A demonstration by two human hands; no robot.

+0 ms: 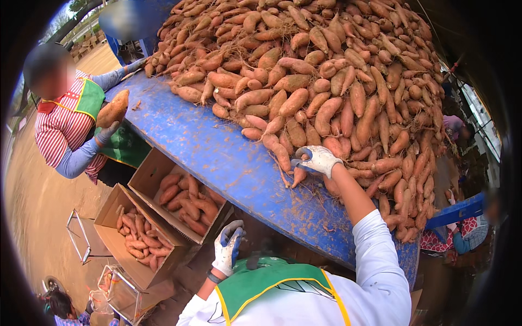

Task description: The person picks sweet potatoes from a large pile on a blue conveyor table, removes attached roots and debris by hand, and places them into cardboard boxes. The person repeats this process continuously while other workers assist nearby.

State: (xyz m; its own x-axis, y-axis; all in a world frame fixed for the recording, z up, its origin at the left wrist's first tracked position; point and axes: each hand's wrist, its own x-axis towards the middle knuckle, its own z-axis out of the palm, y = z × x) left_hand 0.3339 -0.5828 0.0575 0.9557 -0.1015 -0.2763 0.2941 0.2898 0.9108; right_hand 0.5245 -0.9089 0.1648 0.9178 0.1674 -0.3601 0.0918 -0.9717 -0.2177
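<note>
My right hand (pixel 317 159), in a white and blue work glove, reaches over the front edge of a big heap of sweet potatoes (pixel 293 102). Its thumb and fingers curve just above a small sweet potato (pixel 299 176); whether they grip it cannot be told. The heap rests on a blue, soil-specked metal table (pixel 212 146). Close to my body, short of the table edge, my left hand (pixel 228 246) wears the same kind of glove. Its fingers bend loosely, apart from the thumb, with nothing visible in them.
Below the table's left edge stand two open cardboard boxes (pixel 153 173) (pixel 110 220) with sweet potatoes inside. A co-worker (pixel 69 122) beside them holds a large sweet potato (pixel 113 109). Metal-framed stands (pixel 79 236) (pixel 122 295) are at lower left. Other people are at the rim.
</note>
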